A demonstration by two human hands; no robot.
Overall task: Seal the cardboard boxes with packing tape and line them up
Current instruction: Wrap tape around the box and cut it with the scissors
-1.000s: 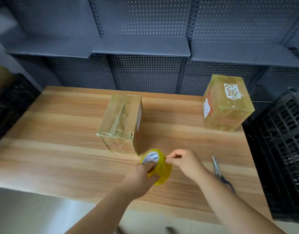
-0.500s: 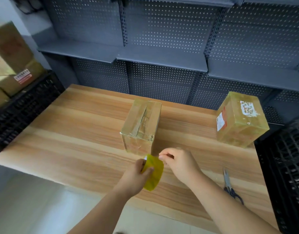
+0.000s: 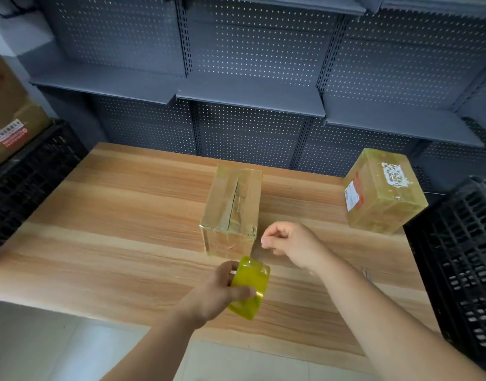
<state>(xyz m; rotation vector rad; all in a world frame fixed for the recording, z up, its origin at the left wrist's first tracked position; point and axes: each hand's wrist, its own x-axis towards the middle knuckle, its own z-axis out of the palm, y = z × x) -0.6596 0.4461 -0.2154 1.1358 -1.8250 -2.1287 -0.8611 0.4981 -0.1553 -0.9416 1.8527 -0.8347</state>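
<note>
A roll of yellow packing tape (image 3: 248,288) is gripped by my left hand (image 3: 217,294) above the table's near part. My right hand (image 3: 290,243) is raised a little above and right of the roll, thumb and forefinger pinched together, apparently on the tape's free end; the clear strip itself is hard to see. Just beyond both hands stands a cardboard box (image 3: 231,210) with its top seam running away from me and old tape on its flaps. A second box (image 3: 382,191), wrapped in glossy tape with labels, sits at the table's far right.
The wooden table (image 3: 121,215) backs onto grey pegboard shelving (image 3: 250,94). Black plastic crates stand at the right (image 3: 461,257) and the left (image 3: 25,174), the left one bearing a large carton (image 3: 8,111). Scissors (image 3: 367,272) lie mostly hidden behind my right forearm.
My right hand has pulled up and to the right, away from the roll, still pinched. My left hand has tilted the roll edge-on. The view has tipped upward.
</note>
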